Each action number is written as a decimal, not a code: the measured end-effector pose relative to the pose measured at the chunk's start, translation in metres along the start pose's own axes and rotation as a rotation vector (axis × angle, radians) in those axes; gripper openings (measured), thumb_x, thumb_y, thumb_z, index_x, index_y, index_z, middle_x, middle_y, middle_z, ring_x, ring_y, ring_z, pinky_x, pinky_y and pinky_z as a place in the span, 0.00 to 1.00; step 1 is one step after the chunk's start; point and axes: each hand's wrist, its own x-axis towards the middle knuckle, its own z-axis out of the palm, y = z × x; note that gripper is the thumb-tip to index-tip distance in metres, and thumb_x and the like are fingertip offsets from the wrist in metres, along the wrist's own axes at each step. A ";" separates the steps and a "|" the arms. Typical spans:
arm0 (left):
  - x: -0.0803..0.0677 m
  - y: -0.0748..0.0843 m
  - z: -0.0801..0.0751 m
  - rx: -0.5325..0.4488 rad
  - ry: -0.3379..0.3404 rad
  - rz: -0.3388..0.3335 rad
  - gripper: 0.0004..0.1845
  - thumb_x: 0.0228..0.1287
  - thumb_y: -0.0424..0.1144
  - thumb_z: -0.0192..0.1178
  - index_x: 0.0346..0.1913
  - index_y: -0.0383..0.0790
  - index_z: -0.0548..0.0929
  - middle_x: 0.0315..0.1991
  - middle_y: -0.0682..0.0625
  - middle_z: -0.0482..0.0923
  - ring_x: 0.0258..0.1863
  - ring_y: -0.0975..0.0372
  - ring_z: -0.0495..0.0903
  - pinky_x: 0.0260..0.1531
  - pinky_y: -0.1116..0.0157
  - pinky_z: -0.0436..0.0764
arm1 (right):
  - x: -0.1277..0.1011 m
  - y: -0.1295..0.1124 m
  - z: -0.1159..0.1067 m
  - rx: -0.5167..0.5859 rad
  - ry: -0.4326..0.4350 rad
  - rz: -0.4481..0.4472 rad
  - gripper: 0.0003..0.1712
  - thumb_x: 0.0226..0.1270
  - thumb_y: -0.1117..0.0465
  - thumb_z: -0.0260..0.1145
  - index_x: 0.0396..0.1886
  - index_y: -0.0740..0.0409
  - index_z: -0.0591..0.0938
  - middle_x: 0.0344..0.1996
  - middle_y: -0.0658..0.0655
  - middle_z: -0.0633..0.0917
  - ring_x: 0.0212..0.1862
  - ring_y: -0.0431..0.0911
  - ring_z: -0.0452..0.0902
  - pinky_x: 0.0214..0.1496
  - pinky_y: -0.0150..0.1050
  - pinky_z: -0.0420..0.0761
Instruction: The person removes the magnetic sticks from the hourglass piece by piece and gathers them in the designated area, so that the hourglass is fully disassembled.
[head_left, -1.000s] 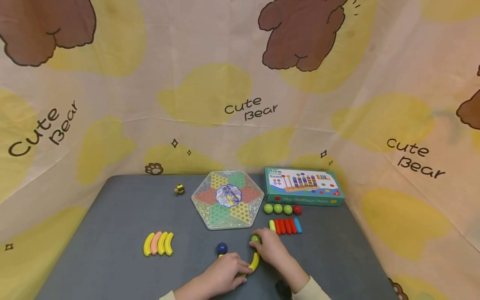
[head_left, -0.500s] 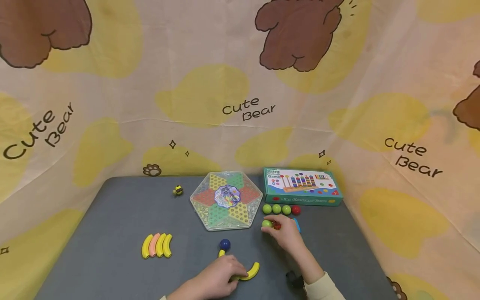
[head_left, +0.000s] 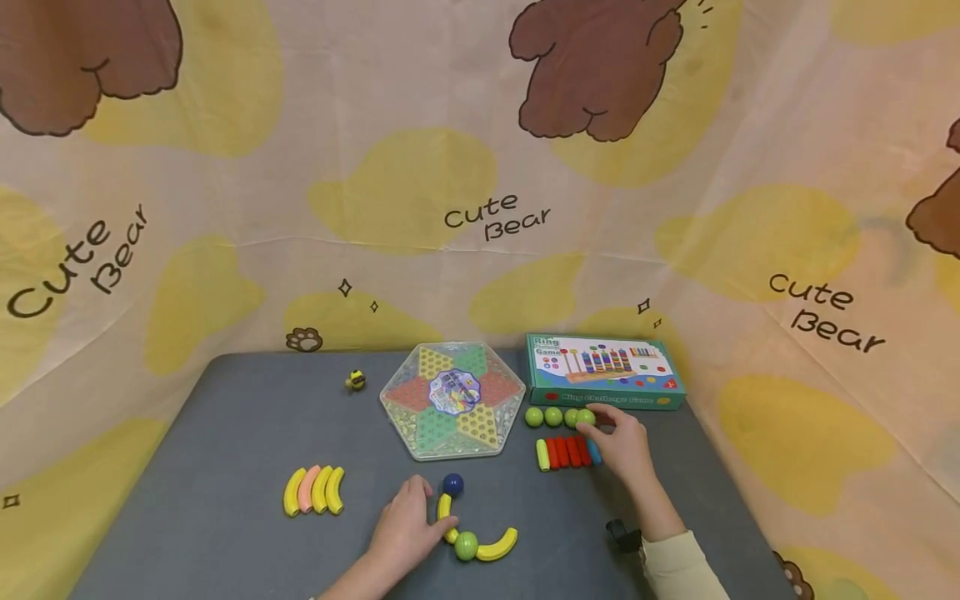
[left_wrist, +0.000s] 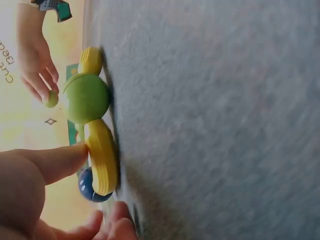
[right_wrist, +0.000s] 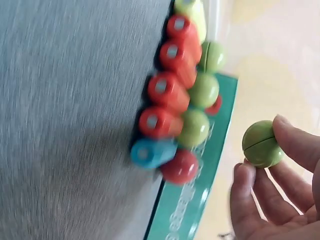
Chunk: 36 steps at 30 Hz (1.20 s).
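Note:
My right hand (head_left: 621, 442) pinches a green ball (right_wrist: 263, 144) between thumb and fingers, raised above the right end of a row of balls. In the head view the held ball covers the row's red ball (right_wrist: 180, 166). My left hand (head_left: 405, 525) has its fingers spread. Its thumb touches a curved yellow stick (left_wrist: 102, 155). That stick lies between a blue ball (head_left: 453, 485) and a green ball (head_left: 467, 546) on the table. A second curved yellow stick (head_left: 498, 545) extends right from this green ball.
Curved yellow and pink sticks (head_left: 310, 488) lie at left. Short straight sticks (head_left: 567, 453), red, blue and light green, lie below the ball row (head_left: 553, 417). Behind are a hexagonal checkers box (head_left: 453, 400), a green game box (head_left: 606, 372) and a toy bee (head_left: 356, 381).
My right hand has carried the green ball away from the yellow stick, rightward and back to the ball row. My left hand has shifted left and back, uncovering the green ball between the yellow sticks.

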 end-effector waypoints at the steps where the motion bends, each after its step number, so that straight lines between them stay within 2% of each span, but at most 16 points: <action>1: 0.001 -0.001 0.001 0.009 -0.012 0.000 0.25 0.55 0.50 0.76 0.43 0.39 0.75 0.33 0.50 0.72 0.28 0.58 0.73 0.28 0.60 0.72 | 0.002 0.004 -0.003 -0.008 0.007 0.006 0.26 0.65 0.54 0.74 0.59 0.60 0.83 0.50 0.65 0.87 0.52 0.60 0.84 0.54 0.56 0.83; 4: 0.004 -0.003 0.003 0.027 -0.027 0.054 0.20 0.56 0.47 0.75 0.44 0.38 0.80 0.32 0.52 0.75 0.29 0.61 0.75 0.29 0.60 0.74 | 0.009 0.013 -0.010 -0.019 0.012 0.045 0.27 0.66 0.53 0.73 0.61 0.60 0.82 0.52 0.66 0.86 0.53 0.61 0.84 0.55 0.56 0.82; 10: 0.006 -0.005 0.004 0.016 0.001 0.185 0.15 0.60 0.39 0.72 0.48 0.37 0.85 0.30 0.55 0.75 0.26 0.68 0.71 0.26 0.67 0.71 | 0.021 0.026 -0.020 -0.031 0.034 0.085 0.26 0.67 0.54 0.72 0.61 0.62 0.81 0.52 0.68 0.85 0.54 0.61 0.84 0.56 0.56 0.82; 14: 0.004 -0.005 0.003 -0.025 -0.017 0.197 0.18 0.62 0.42 0.70 0.52 0.35 0.85 0.31 0.54 0.75 0.25 0.69 0.70 0.25 0.69 0.71 | 0.029 0.035 -0.024 -0.055 0.048 0.086 0.26 0.67 0.57 0.72 0.60 0.65 0.81 0.51 0.69 0.86 0.53 0.61 0.83 0.57 0.56 0.80; 20: -0.001 -0.005 0.001 -0.084 -0.075 0.188 0.26 0.60 0.46 0.72 0.56 0.33 0.82 0.37 0.51 0.76 0.29 0.68 0.72 0.27 0.69 0.73 | 0.039 0.050 -0.022 -0.095 0.014 0.107 0.25 0.68 0.57 0.71 0.60 0.65 0.81 0.52 0.69 0.85 0.54 0.62 0.80 0.57 0.58 0.79; 28: -0.002 -0.005 0.001 -0.099 -0.082 0.288 0.22 0.62 0.39 0.71 0.58 0.36 0.84 0.47 0.48 0.83 0.36 0.66 0.77 0.34 0.66 0.79 | 0.046 0.064 -0.014 -0.113 -0.036 0.143 0.24 0.68 0.59 0.71 0.59 0.66 0.81 0.53 0.70 0.84 0.55 0.64 0.78 0.57 0.60 0.77; 32: -0.004 -0.006 0.001 -0.085 -0.082 0.342 0.20 0.65 0.42 0.68 0.58 0.39 0.85 0.55 0.44 0.83 0.48 0.55 0.84 0.46 0.58 0.84 | 0.046 0.069 -0.012 -0.112 -0.045 0.145 0.23 0.68 0.59 0.70 0.60 0.65 0.81 0.54 0.70 0.83 0.57 0.64 0.77 0.58 0.60 0.76; 36: -0.005 -0.006 0.003 -0.047 -0.105 0.376 0.22 0.67 0.45 0.66 0.61 0.42 0.83 0.65 0.42 0.78 0.62 0.46 0.79 0.57 0.46 0.79 | 0.045 0.071 -0.011 -0.104 -0.054 0.139 0.24 0.69 0.59 0.70 0.61 0.64 0.80 0.56 0.71 0.83 0.57 0.64 0.77 0.59 0.61 0.76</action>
